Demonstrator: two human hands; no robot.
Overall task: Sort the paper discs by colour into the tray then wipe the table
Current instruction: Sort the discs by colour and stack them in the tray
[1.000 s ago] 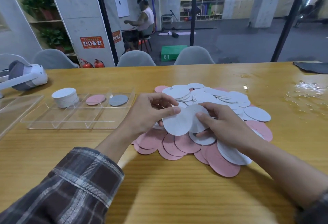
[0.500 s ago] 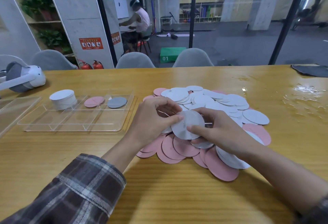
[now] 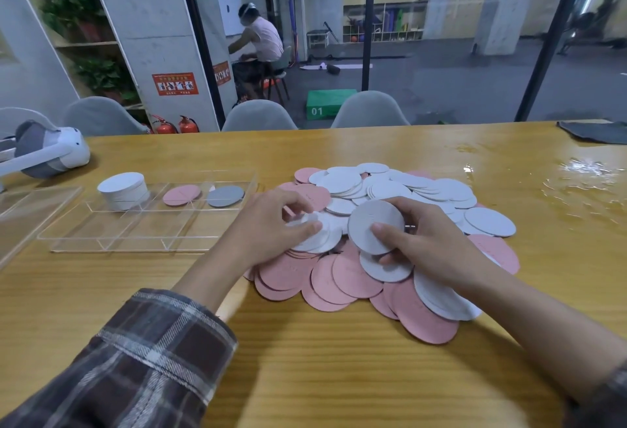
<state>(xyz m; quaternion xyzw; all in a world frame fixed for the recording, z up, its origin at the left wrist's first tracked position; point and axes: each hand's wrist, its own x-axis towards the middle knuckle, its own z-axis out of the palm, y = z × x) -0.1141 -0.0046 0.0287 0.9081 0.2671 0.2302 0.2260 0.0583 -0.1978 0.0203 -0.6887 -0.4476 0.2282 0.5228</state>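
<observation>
Since half a second ago the two hands have come apart: they shared one white disc then, and now each holds its own.

The wooden table [image 3: 305, 376] carries everything. Ahead of the person lies the pile [image 3: 424, 193] of paper discs, with white ones mostly at the back and right and pink ones along the near edge. Just left of it lies the clear tray [image 3: 112, 251], divided into compartments. In its back row, the left compartment holds a white stack [image 3: 122, 190], the next a pink disc [image 3: 181, 194] lying flat, and the next a grey disc [image 3: 225, 195], also flat. A clear lid [image 3: 30, 213] lies left of the tray, and a headset [image 3: 51, 152] sits behind it. A dark cloth [image 3: 597, 130] lies at the far right corner, with a wet patch [image 3: 583, 169] in front of it.

Both hands are over the near middle of the pile. The right hand [image 3: 431, 247] pinches a white disc [image 3: 375, 227], which is tilted up towards the camera; the thumb presses on its near face and the fingers curl behind it. The left hand [image 3: 268, 224] pinches a fan of white discs [image 3: 319, 237] between thumb and curled fingers, held low, just above the pink discs. The fan's right edge lies just beside the raised disc; whether they touch I cannot tell.
</observation>
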